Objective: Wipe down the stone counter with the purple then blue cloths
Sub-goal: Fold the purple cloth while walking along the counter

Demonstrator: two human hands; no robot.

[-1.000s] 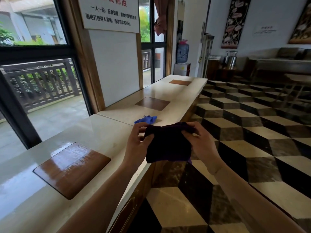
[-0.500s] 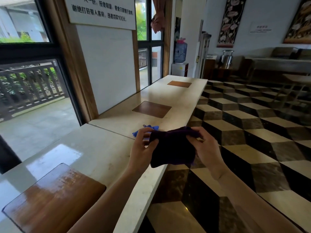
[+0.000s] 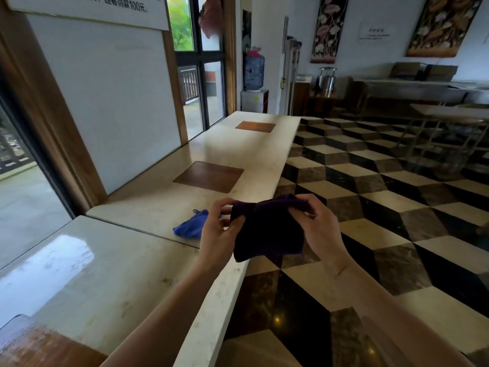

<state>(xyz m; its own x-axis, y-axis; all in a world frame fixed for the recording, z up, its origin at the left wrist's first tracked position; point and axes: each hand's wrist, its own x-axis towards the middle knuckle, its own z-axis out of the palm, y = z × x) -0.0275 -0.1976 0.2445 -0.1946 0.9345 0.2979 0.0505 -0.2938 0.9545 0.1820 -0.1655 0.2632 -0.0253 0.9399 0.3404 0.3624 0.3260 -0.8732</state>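
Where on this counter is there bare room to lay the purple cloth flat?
Bare stone counter lies between the near wooden inlay and the seam, and between the two far inlays. It is crowded only by the blue cloth, beside the left hand.

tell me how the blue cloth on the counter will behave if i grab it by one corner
The blue cloth lies crumpled in soft folds on the stone counter, so it will probably hang limp, not hold shape. It looks thin, likely light. Pushed, it would probably bunch rather than slide cleanly.
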